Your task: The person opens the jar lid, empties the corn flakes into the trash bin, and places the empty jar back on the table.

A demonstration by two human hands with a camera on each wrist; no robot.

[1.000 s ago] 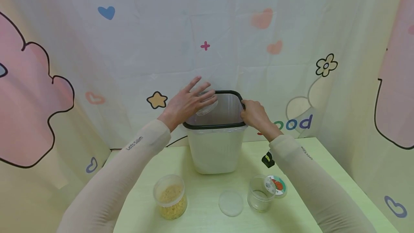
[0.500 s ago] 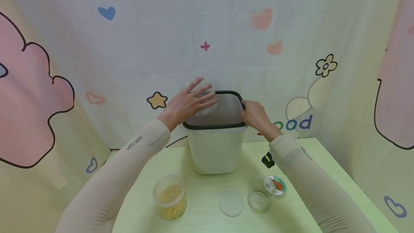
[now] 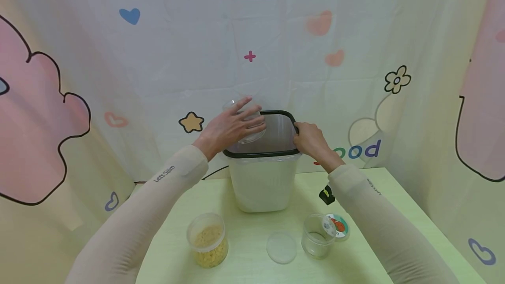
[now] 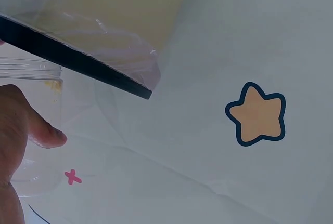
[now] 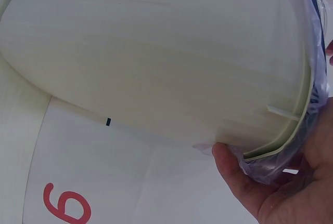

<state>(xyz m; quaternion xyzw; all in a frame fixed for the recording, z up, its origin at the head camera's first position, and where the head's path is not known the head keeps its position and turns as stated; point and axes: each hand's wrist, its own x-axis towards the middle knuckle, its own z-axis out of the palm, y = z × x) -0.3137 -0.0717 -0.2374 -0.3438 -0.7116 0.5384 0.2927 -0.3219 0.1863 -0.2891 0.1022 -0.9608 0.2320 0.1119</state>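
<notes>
Over the left part of a white trash bin (image 3: 263,185), my left hand (image 3: 229,129) grips a clear plastic jar (image 3: 252,137), tipped with its mouth toward the bin. In the left wrist view the thumb lies along the jar's side, and a few yellow crumbs (image 4: 53,84) cling near its neck. My right hand (image 3: 311,140) holds the bin's black rim (image 3: 262,154) at the right side. The right wrist view shows its thumb on the outside, by the thin bag (image 5: 268,171) folded over the edge. Fingers cover much of the jar in the head view.
An open jar (image 3: 211,255) part filled with yellow crumbs stands front left on the table (image 3: 244,271). A translucent lid (image 3: 282,247) lies at the middle. An open clear jar (image 3: 315,244) and a lid with a coloured label (image 3: 342,226) are front right.
The jar in my left hand has turned a little, and more of its base shows above the fingers. My right hand and the bin stay put.
</notes>
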